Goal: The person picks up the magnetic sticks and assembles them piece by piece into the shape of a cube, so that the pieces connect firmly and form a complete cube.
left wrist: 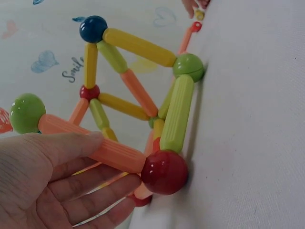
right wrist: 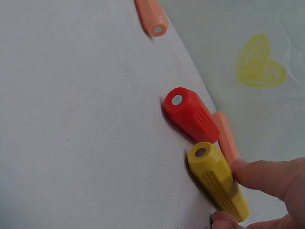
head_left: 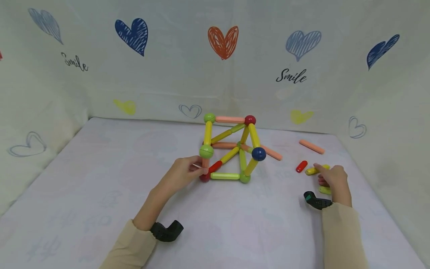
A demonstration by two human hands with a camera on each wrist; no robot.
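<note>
My left hand [head_left: 181, 171] pinches an upright orange magnetic rod [left wrist: 119, 155] between thumb and fingers. That rod joins a green ball [head_left: 206, 151] above to a red ball [left wrist: 164, 172] at the table, on the near left corner of a frame of rods and balls. A blue ball [head_left: 258, 154] tops the near right corner. At the right, my right hand [head_left: 337, 178] has its fingers about a yellow magnetic rod [right wrist: 212, 174], which lies on the table. A short red rod [right wrist: 195, 114] lies beside it.
Beyond the red rod lies a loose orange rod [head_left: 311, 146]. A yellow-green rod [head_left: 324, 190] is partly hidden by the right hand. Another orange rod [head_left: 273, 153] slants out at the frame's right. A white cloth printed with hearts hangs behind the table [head_left: 100, 168].
</note>
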